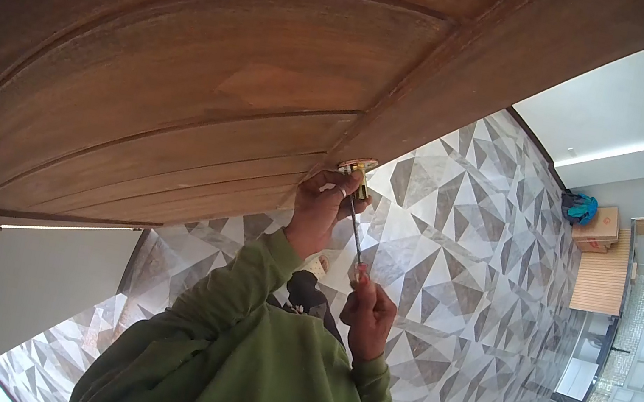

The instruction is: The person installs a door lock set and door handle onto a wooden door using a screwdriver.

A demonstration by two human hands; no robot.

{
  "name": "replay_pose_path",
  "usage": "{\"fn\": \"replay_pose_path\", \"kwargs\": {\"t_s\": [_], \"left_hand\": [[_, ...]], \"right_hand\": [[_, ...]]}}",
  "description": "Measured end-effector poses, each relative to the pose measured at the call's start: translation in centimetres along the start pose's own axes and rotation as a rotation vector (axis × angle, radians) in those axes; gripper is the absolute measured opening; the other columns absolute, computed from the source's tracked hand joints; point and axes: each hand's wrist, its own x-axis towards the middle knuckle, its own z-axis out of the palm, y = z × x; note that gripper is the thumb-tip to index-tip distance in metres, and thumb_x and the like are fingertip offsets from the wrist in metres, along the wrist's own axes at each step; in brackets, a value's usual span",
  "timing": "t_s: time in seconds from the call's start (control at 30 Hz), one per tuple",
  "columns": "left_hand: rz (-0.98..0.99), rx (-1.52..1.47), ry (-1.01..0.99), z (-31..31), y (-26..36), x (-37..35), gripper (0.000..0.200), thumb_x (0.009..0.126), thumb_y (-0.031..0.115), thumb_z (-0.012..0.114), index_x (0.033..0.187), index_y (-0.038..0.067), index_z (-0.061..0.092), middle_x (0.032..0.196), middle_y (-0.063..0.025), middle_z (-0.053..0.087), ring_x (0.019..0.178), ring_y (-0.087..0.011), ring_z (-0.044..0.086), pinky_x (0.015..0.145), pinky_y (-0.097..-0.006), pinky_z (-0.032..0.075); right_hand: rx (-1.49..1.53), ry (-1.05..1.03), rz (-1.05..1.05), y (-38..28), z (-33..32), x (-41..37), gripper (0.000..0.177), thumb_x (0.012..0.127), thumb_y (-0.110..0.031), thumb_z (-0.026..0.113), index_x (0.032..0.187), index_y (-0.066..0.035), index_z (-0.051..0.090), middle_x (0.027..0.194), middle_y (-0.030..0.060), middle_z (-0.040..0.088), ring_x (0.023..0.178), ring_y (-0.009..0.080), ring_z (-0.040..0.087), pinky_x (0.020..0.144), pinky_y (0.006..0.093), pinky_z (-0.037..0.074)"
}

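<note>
A brown wooden door [277,64] fills the upper left, with a brass-coloured lock part [362,180] at its edge. My left hand [321,208] is closed at this part, its fingers pinched around the metal and near the tip of a screwdriver [356,233]. Lower and to the right, my right hand [369,314] grips the screwdriver's reddish handle. The shaft slants up from there to the lock part. Exactly where the tip sits is hidden by my left fingers.
Patterned grey and white floor tiles [448,266] spread below. Cardboard boxes [597,230] and a blue bag [581,209] are at the right, by a slatted wooden panel [602,272]. A pale wall [31,287] stands at the lower left.
</note>
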Motion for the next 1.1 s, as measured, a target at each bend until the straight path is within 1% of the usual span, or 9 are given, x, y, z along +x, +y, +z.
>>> {"fn": "replay_pose_path", "kwargs": {"t_s": [0.17, 0.27, 0.37, 0.43, 0.57, 0.67, 0.97, 1.03, 1.1], "left_hand": [[-0.013, -0.08, -0.021, -0.1, 0.1, -0.1, 0.015, 0.091, 0.016, 0.063, 0.099, 0.004, 0.062, 0.09, -0.0068, 0.065, 0.083, -0.0227, 0.068, 0.067, -0.026, 0.058], [0.044, -0.048, 0.012, -0.1, -0.4, 0.1, 0.015, 0.091, 0.015, 0.062, 0.1, 0.003, 0.062, 0.09, -0.0069, 0.064, 0.082, -0.0232, 0.069, 0.067, -0.0265, 0.058], [0.042, -0.033, 0.035, 0.2, -0.4, 0.0, 0.015, 0.091, 0.014, 0.062, 0.1, 0.003, 0.061, 0.091, -0.0069, 0.064, 0.082, -0.0235, 0.069, 0.066, -0.0269, 0.059], [0.028, -0.039, 0.034, 0.3, -0.1, -0.1, 0.014, 0.091, 0.014, 0.062, 0.1, 0.003, 0.061, 0.091, -0.007, 0.065, 0.081, -0.0237, 0.069, 0.065, -0.0268, 0.059], [0.004, -0.065, 0.027, 0.0, -0.3, 0.1, 0.016, 0.09, 0.016, 0.064, 0.098, 0.004, 0.061, 0.089, -0.0067, 0.064, 0.08, -0.0233, 0.069, 0.063, -0.0259, 0.058], [0.041, -0.035, 0.042, 0.1, -0.5, 0.0, 0.016, 0.09, 0.016, 0.064, 0.098, 0.003, 0.061, 0.089, -0.0072, 0.065, 0.081, -0.0234, 0.069, 0.064, -0.0261, 0.058], [0.028, -0.061, -0.015, -0.2, -0.1, -0.1, 0.016, 0.09, 0.019, 0.065, 0.097, 0.004, 0.063, 0.088, -0.0072, 0.065, 0.082, -0.024, 0.069, 0.066, -0.028, 0.059], [0.046, -0.042, 0.003, -0.2, -0.4, 0.0, 0.016, 0.09, 0.018, 0.065, 0.098, 0.005, 0.063, 0.088, -0.0071, 0.065, 0.082, -0.024, 0.069, 0.067, -0.0283, 0.059], [0.085, -0.014, 0.034, 0.2, -0.4, 0.1, 0.014, 0.09, 0.016, 0.064, 0.097, 0.004, 0.063, 0.09, -0.0075, 0.065, 0.081, -0.0238, 0.069, 0.068, -0.0283, 0.06]], "right_hand": [[0.469, -0.112, 0.386, -1.1, 0.8, -0.2, 0.027, 0.096, -0.024, 0.053, 0.097, 0.002, 0.056, 0.063, -0.0003, 0.049, 0.047, 0.0049, 0.041, 0.042, 0.0216, 0.031], [0.033, 0.21, -0.222, 0.0, 2.4, -0.2, 0.039, 0.101, -0.034, 0.042, 0.095, 0.001, 0.057, 0.059, -0.001, 0.044, 0.045, 0.0056, 0.038, 0.041, 0.0222, 0.028], [-0.16, 0.076, -0.082, 0.2, 0.3, -0.2, 0.039, 0.101, -0.035, 0.041, 0.097, 0.001, 0.056, 0.061, -0.0006, 0.045, 0.045, 0.0057, 0.037, 0.041, 0.0219, 0.029], [0.266, -0.086, 0.305, 0.2, -0.4, 0.1, 0.025, 0.097, -0.023, 0.051, 0.098, 0.002, 0.056, 0.062, 0.0002, 0.048, 0.047, 0.0047, 0.04, 0.042, 0.0213, 0.032], [0.425, -0.031, 0.375, -1.8, 1.4, -0.3, 0.024, 0.097, -0.023, 0.052, 0.093, 0.001, 0.057, 0.06, 0.0008, 0.049, 0.046, 0.0048, 0.04, 0.041, 0.0217, 0.031], [-0.066, 0.256, -0.258, -0.6, 2.6, -0.3, 0.039, 0.101, -0.035, 0.04, 0.093, -0.002, 0.059, 0.057, 0.0004, 0.046, 0.043, 0.0055, 0.035, 0.04, 0.023, 0.028], [0.455, -0.083, 0.383, -1.3, 0.6, -0.2, 0.019, 0.097, -0.02, 0.052, 0.095, -0.003, 0.058, 0.058, 0.001, 0.05, 0.045, 0.0046, 0.04, 0.041, 0.0212, 0.03], [-0.139, 0.205, -0.283, 0.3, 2.1, -0.3, 0.039, 0.101, -0.037, 0.04, 0.095, -0.002, 0.059, 0.055, 0.0017, 0.047, 0.042, 0.007, 0.037, 0.039, 0.0233, 0.027], [-0.146, 0.14, -0.211, 0.4, 1.3, -0.4, 0.039, 0.101, -0.036, 0.04, 0.095, -0.002, 0.058, 0.055, 0.0018, 0.047, 0.043, 0.0071, 0.038, 0.04, 0.0234, 0.028]]}}
